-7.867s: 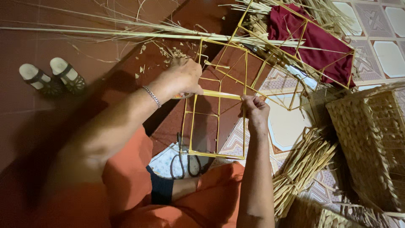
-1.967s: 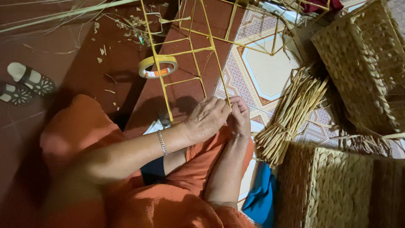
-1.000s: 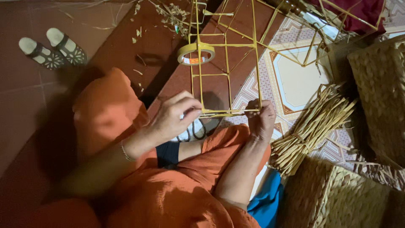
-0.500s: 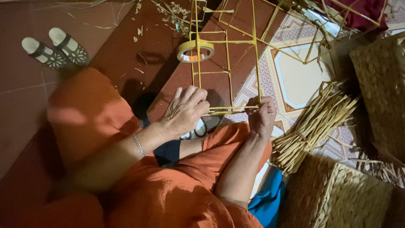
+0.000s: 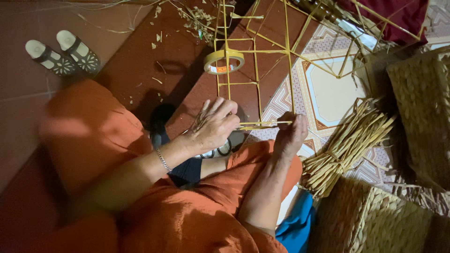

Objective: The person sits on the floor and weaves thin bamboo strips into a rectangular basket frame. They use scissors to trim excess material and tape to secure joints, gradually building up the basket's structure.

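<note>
A yellow wire frame lies on the floor in front of my knees, its near bar running between both hands. My left hand pinches the left end of that bar with a thin pale strand. At the bar's right corner my right hand is closed around it. A roll of yellow tape hangs on an upright of the frame, farther away. Dark scissors peek out just under my left hand.
A bundle of dried straw lies right of my right hand. Woven baskets stand at the right and lower right. Two sandals sit at the far left. Straw scraps litter the floor; a maroon cloth is top right.
The view has shifted slightly. My left hand has slid along the near bar toward its left end, while my right hand keeps hold of the right corner.
</note>
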Motion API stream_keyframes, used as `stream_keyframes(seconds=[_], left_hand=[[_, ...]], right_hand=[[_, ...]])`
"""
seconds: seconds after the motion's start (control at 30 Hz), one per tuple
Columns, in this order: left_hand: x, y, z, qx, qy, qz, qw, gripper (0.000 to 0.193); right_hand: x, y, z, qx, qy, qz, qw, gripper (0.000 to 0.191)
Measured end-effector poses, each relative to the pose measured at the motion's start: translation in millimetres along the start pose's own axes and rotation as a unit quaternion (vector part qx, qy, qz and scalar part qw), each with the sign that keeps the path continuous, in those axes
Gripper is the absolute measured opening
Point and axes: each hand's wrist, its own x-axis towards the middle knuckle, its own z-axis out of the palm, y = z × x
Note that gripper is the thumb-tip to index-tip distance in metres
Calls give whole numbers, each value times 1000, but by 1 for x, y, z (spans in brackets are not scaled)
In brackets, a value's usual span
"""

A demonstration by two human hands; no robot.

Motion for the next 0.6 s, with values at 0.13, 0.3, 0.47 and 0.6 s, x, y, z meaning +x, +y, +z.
stream_keyframes(seconds=[0.13, 0.3, 0.47, 0.6], left_hand=[[4, -2, 5, 24, 18, 32, 999, 9], [4, -1, 19, -11, 63, 32, 997, 11], [8, -7, 39, 11, 32, 48, 998, 14], [18, 5, 57, 29, 51, 68, 996, 11]], right_hand=[[3, 1, 5, -83, 58, -21, 995, 31], [3, -3, 4, -27, 60, -36, 997, 34], [10, -8, -4, -67, 27, -40, 997, 31], [34, -10, -12, -60, 90, -73, 991, 27]])
